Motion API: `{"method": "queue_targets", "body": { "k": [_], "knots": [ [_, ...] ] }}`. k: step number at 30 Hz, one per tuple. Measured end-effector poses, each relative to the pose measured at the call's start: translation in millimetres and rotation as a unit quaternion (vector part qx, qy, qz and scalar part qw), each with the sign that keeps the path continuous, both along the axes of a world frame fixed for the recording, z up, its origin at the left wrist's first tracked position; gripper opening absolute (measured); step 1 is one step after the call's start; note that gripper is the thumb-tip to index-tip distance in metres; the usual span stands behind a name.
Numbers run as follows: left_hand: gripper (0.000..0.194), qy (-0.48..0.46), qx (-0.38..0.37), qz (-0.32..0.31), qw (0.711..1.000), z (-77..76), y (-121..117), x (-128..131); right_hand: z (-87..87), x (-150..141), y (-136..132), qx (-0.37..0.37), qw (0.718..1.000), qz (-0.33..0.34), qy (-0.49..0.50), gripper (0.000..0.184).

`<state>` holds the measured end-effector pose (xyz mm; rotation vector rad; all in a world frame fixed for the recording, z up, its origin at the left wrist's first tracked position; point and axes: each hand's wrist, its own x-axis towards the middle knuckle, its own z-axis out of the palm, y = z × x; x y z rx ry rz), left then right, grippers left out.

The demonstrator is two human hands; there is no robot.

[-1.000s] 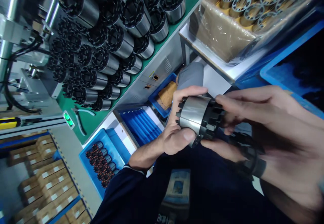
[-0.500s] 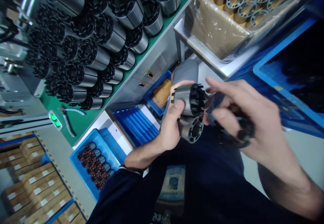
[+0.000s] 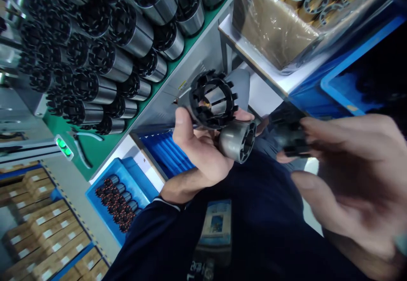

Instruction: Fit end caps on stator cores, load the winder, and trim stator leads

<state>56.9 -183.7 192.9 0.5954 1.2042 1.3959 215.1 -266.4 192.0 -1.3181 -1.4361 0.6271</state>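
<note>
My left hand (image 3: 203, 158) is closed around two stator cores in front of my body. One is a stator core with a black toothed plastic ring (image 3: 200, 113) on its end, its open end tilted up towards me. Below and right of it, the bare metal stator core (image 3: 231, 140) shows a slotted end with no plastic visible. My right hand (image 3: 359, 179), blurred and close to the camera, pinches a black toothed plastic ring (image 3: 291, 139) to the right of the cores, apart from them.
Several black-capped metal cores (image 3: 111, 60) stand on the green bench mat (image 3: 57, 124) with pliers (image 3: 81, 149). A plastic-lined carton (image 3: 263, 26) holds bare cores at upper right. A blue bin (image 3: 337, 90) with dark parts is at right; a blue crate (image 3: 95, 187) holds copper-wound parts.
My left hand has turned the black-ringed core so its open end faces up towards me. My right hand has pulled away to the right, with a black ring in its fingers.
</note>
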Motion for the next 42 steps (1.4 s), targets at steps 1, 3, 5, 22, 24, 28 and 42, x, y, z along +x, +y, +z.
{"method": "queue_targets", "body": {
  "k": [1,3,5,22,24,28,42],
  "knots": [
    [0.072,0.003,0.029,0.03,0.999,1.0,1.3,6.4,-5.9,-5.3,0.6,0.035,0.999,-0.001,-0.033,0.078],
    [0.059,-0.018,0.128,0.084,0.988,1.1,5.9,18.3,-18.4,-16.5,3.8,0.107,0.993,-0.004,-0.052,0.079],
    [0.044,-0.057,0.242,0.109,0.962,-1.8,11.8,25.6,-28.0,-26.7,8.8,0.14,0.99,-0.006,-0.024,0.076],
    [0.04,0.101,0.342,0.161,0.92,-20.0,19.4,11.5,-42.2,-36.1,35.1,0.159,0.984,0.028,0.081,0.076],
    [0.04,0.08,0.336,0.091,0.934,-20.4,10.6,-1.7,-43.1,-37.1,33.7,0.151,0.984,0.025,0.088,0.077],
    [0.041,0.058,0.32,-0.013,0.945,-14.0,-1.3,-20.2,-45.0,-37.8,29.1,0.141,0.984,0.026,0.102,0.08],
    [0.102,0.176,0.215,0.005,0.96,-49.4,-5.4,-5.6,-46.1,-33.9,21.5,0.162,0.985,0.041,0.037,0.085]
  ]
}}
